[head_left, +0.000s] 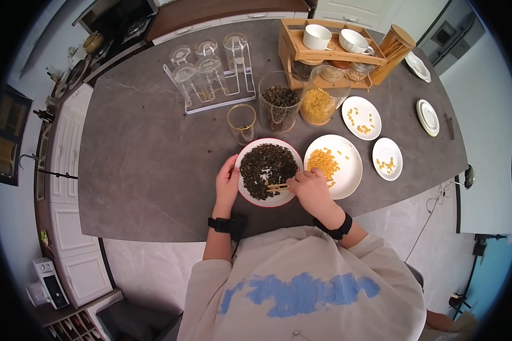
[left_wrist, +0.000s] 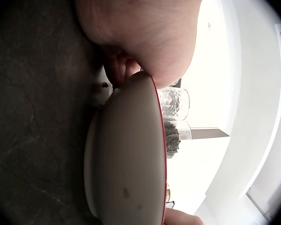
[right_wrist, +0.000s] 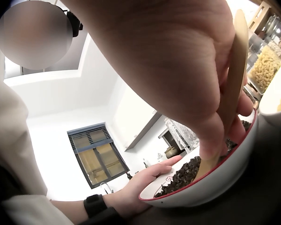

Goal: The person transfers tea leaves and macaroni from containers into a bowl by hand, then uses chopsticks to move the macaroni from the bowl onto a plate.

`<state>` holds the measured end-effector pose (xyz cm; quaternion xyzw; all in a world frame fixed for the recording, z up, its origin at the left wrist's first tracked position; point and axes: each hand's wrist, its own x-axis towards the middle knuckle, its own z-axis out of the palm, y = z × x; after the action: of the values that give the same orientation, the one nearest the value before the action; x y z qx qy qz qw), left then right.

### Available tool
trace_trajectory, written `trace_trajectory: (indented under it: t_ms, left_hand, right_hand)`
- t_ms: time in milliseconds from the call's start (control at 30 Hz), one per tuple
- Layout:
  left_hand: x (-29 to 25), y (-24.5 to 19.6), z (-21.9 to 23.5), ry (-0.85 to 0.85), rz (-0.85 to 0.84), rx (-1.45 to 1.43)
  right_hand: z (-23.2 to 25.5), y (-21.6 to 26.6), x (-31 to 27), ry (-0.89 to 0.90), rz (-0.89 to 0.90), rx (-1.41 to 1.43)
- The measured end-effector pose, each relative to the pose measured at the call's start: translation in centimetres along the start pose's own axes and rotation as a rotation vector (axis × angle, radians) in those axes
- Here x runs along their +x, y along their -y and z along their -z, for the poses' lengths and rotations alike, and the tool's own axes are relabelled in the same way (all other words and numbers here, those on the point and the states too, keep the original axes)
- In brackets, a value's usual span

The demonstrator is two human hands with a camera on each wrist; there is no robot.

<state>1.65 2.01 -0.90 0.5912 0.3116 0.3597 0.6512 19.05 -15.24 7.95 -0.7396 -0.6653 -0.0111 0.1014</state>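
A white bowl with a red rim [head_left: 246, 195] holds dark dried leaves [head_left: 260, 161]. The left hand [head_left: 227, 184] grips the bowl's left side, thumb near the rim; in the left wrist view that hand [left_wrist: 145, 37] is at the bowl's wall [left_wrist: 126, 154]. Over the bowl's right side, the right hand [head_left: 312, 192] pinches a wooden tool [head_left: 277, 186] whose end is among the leaves. The right wrist view shows the right hand [right_wrist: 178, 65] with its fingers round the light wooden tool [right_wrist: 236, 70], low in the bowl [right_wrist: 215, 180].
Right of the bowl are a white plate of yellow pieces [head_left: 351, 176] and two smaller plates [head_left: 361, 104] [head_left: 387, 149]. Behind stand a glass [head_left: 242, 121], jars of leaves [head_left: 280, 105] and yellow pieces [head_left: 317, 107], a glass rack [head_left: 224, 101] and a wooden cup shelf [head_left: 293, 42].
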Motion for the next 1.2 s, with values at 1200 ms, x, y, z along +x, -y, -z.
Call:
trace_trajectory:
  t_ms: [1200]
  left_hand:
    - [0.0, 0.0, -0.1, -0.003, -0.022, -0.003]
  right_hand:
    - [0.6, -1.1, 0.6, -0.117, -0.026, 0.093]
